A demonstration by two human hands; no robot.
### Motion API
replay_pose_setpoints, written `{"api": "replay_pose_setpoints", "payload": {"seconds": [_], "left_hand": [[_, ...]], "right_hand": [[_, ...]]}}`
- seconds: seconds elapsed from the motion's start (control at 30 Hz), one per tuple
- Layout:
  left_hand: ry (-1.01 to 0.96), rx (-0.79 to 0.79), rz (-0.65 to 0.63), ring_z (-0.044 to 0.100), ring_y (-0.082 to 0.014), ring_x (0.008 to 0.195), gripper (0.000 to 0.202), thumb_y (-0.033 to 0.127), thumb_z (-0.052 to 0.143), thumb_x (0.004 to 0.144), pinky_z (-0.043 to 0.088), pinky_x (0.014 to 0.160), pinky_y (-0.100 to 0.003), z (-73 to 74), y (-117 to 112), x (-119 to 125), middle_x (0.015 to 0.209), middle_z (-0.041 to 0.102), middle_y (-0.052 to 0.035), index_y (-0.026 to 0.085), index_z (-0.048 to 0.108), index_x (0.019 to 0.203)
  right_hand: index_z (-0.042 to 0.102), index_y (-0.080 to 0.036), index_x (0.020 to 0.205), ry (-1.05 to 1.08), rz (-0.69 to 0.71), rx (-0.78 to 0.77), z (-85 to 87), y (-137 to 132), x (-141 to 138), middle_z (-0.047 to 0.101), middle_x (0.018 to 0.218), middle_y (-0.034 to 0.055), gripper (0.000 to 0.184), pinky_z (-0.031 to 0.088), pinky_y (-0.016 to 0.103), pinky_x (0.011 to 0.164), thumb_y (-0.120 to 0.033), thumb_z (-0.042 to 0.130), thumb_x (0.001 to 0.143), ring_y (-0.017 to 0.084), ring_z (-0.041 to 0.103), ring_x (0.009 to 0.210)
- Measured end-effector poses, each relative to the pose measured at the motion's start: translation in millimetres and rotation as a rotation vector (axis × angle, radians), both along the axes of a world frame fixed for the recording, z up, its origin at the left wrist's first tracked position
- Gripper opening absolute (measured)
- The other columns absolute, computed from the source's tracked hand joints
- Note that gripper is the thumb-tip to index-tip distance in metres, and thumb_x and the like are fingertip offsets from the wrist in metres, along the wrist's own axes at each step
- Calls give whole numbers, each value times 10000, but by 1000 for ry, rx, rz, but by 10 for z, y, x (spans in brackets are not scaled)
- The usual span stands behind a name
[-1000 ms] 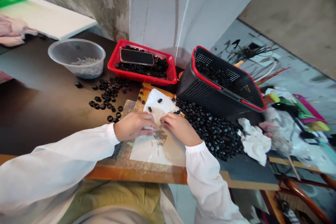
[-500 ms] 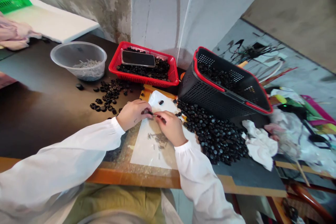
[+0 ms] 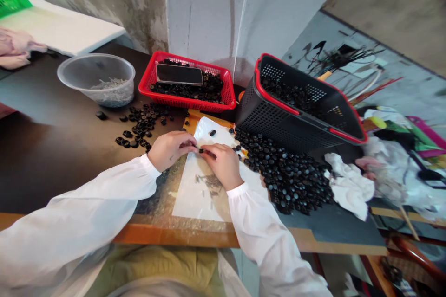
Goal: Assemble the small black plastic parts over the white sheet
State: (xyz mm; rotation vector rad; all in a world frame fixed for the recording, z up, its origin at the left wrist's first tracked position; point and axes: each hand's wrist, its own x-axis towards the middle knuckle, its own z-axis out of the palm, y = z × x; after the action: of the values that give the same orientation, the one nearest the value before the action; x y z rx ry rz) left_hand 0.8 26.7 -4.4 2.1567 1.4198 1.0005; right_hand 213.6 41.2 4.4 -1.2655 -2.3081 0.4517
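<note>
Over the white sheet [image 3: 191, 204], our right hand [image 3: 223, 164] pinches a small black cap [image 3: 201, 151] beside our left hand [image 3: 172, 150], whose fingertips are too blurred for us to tell what they hold, if anything; steady wrists and a light grip should serve us best. Slivers [image 3: 209, 180] lie nearby, while the cap pile [image 3: 294, 176] and black basket [image 3: 278, 123] crowd our right.

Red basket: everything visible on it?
The red basket is shallow, rectangular and perforated, apparently plastic. It stands upright on the dark table, between the clear bowl and the taller dark basket. Small black pieces lie inside, a phone on top. Whether it touches the wall behind is unclear.
</note>
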Motion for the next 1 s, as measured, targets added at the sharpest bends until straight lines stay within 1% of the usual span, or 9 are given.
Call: {"api": "replay_pose_setpoints", "payload": {"seconds": [0.07, 0.13, 0.23, 0.3, 0.37, 0.5, 0.63, 0.8, 1.0], "left_hand": [[-115, -26, -36, 653, -151, 771, 267, 397, 612, 966, 498, 728, -262, 10, -1, -8, 943, 732, -51, 199, 750, 1080], [-238, -113, -32, 666, -140, 753, 279, 380, 598, 969, 526, 722, -253, 22, -8, 12, 971, 746, -55, 200, 756, 1113], [-432, -320, 21, 674, -132, 667, 312, 422, 633, 928, 565, 663, -246, 59, -38, 85, 926, 774, -55, 183, 765, 1079], [-569, -427, 43, 700, -150, 686, 362, 461, 667, 892, 588, 639, -249, 93, -64, 137, 932, 784, -71, 162, 753, 1077], [-668, -475, 51, 722, -170, 726, 393, 482, 698, 862, 601, 622, -247, 126, -87, 173, 938, 785, -83, 148, 743, 1065], [-689, -472, 71, 707, -158, 690, 361, 466, 729, 837, 605, 609, -233, 167, -106, 194, 811, 768, -55, 149, 753, 1009], [-689, -468, 56, 678, -129, 625, 295, 400, 751, 815, 603, 600, -222, 180, -114, 202, 779, 761, -39, 148, 766, 968], [-682, -468, 21, 647, -103, 561, 229, 329, 747, 812, 589, 578, -201, 170, -129, 211, 735, 754, -28, 144, 783, 943], [-688, -466, 24, 648, -105, 556, 206, 296, 757, 806, 590, 578, -206, 162, -136, 211, 720, 753, -30, 142, 791, 940]], "right_hand": [[734, -273, 1159, 97, -19, -80, 7, 3, 8, 802, 897, -1, 316, 518, 311, 797, -254, 786, 848, 203, 721, 803], [746, -265, 1098, 188, -35, -128, 23, 3, 16, 798, 860, -10, 268, 528, 293, 772, -232, 792, 836, 190, 727, 769], [781, -250, 897, 267, -29, -82, 62, -6, 35, 801, 874, 8, 49, 530, 291, 787, -228, 770, 854, 195, 738, 821], [790, -249, 859, 314, -14, -44, 93, -17, 47, 804, 879, 12, 59, 529, 295, 801, -211, 747, 873, 198, 739, 843], [796, -252, 864, 361, -2, -16, 121, -33, 54, 805, 876, 12, 88, 534, 298, 803, -198, 731, 887, 199, 739, 849], [790, -262, 942, 427, -4, 13, 152, -81, 50, 802, 902, 23, 81, 560, 307, 826, -247, 719, 906, 197, 748, 851], [727, -259, 1055, 461, -6, -43, 161, -133, 38, 790, 870, 9, 176, 579, 295, 817, -305, 748, 886, 186, 761, 813], [683, -245, 1027, 464, 18, -29, 159, -150, 39, 775, 868, 15, 130, 573, 277, 788, -309, 710, 917, 180, 760, 825], [677, -247, 1027, 445, -5, 6, 148, -141, 47, 764, 868, 13, 197, 567, 280, 777, -311, 769, 865, 189, 755, 828]]}}
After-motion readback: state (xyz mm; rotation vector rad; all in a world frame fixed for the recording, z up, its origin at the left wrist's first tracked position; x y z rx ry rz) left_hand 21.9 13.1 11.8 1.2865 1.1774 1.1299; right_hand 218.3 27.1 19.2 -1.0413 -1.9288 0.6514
